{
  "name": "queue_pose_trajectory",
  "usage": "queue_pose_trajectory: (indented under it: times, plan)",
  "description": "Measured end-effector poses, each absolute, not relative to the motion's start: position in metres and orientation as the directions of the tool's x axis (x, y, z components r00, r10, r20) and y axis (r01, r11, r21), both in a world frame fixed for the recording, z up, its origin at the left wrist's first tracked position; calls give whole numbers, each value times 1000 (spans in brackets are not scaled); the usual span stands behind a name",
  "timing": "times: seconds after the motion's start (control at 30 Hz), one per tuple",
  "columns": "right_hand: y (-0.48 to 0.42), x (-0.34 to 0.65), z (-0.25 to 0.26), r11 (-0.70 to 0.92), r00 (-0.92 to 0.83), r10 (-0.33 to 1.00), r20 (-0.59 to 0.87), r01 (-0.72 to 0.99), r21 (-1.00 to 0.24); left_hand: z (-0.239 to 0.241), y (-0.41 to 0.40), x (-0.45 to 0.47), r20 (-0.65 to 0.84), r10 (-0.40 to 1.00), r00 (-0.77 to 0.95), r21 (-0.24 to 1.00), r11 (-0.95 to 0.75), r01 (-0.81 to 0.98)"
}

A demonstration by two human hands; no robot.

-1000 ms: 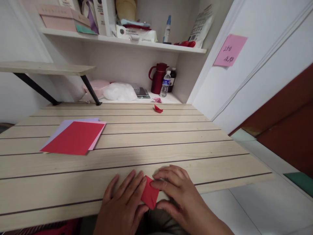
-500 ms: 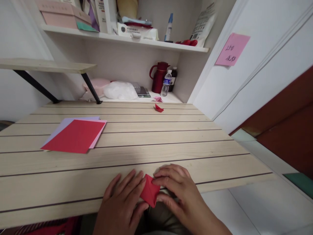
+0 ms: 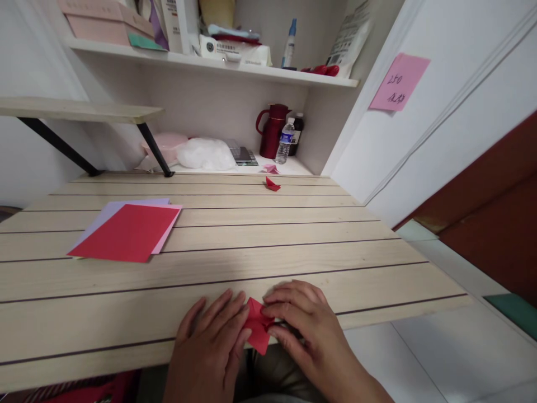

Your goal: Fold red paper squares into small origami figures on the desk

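Observation:
A small folded piece of red origami paper [image 3: 259, 336] lies at the table's front edge, its lower tip reaching past that edge. My left hand [image 3: 212, 336] rests palm down on the table, with index finger and thumb holding the paper's left side. On the other side, my right hand [image 3: 304, 322] pinches the right corner between thumb and fingers, which hide part of it. Creases and an opened fold show in the paper's middle.
On the table's left lies a stack of red, pink and lilac paper sheets [image 3: 130, 232]. A small red folded paper piece [image 3: 272, 183] sits at the back. Behind it, a shelf holds a dark red jug [image 3: 273, 131], a water bottle [image 3: 285, 141] and a white plastic bag [image 3: 206, 154].
The fold in the red paper has opened, and its lower part now lies flatter. My left thumb has moved up along its left edge. The right hand has barely moved.

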State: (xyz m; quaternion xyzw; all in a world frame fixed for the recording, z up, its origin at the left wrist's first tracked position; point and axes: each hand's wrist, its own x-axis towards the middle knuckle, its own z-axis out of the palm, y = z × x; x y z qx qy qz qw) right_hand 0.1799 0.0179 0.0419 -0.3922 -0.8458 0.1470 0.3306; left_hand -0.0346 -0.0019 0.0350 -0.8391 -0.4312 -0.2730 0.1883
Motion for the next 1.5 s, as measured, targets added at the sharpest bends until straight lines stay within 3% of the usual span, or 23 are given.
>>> queue_pose_trajectory:
  times: [0.17, 0.43, 0.63, 0.77, 0.9, 1.13, 1.3, 1.5]
  plan:
    - [17, 175, 38, 661, -415, 741, 528, 590, -464, 30, -1, -36, 633, 587, 505, -121, -568, 814]
    - [11, 169, 37, 669, -384, 710, 591, 630, -394, 21, -15, -24, 694, 645, 320, 17, -459, 888]
    - [15, 187, 49, 709, -541, 705, 458, 534, -461, 25, -2, -47, 611, 647, 455, 54, -608, 792]
    - [19, 196, 56, 758, -681, 650, 338, 547, -355, 26, 6, -56, 594, 690, 413, 118, -583, 804]
    - [19, 190, 55, 767, -720, 638, 271, 567, -301, 27, 7, -56, 557, 680, 477, 56, -603, 796]
    - [18, 182, 52, 739, -631, 673, 386, 567, -362, 40, 9, -57, 485, 595, 640, -173, -653, 738]
    - [18, 183, 53, 697, -604, 715, 352, 575, -429, 35, 8, -51, 564, 617, 549, -75, -623, 778]
    - [17, 181, 51, 658, -550, 751, 366, 575, -486, 32, 4, -48, 591, 625, 511, -68, -592, 803]
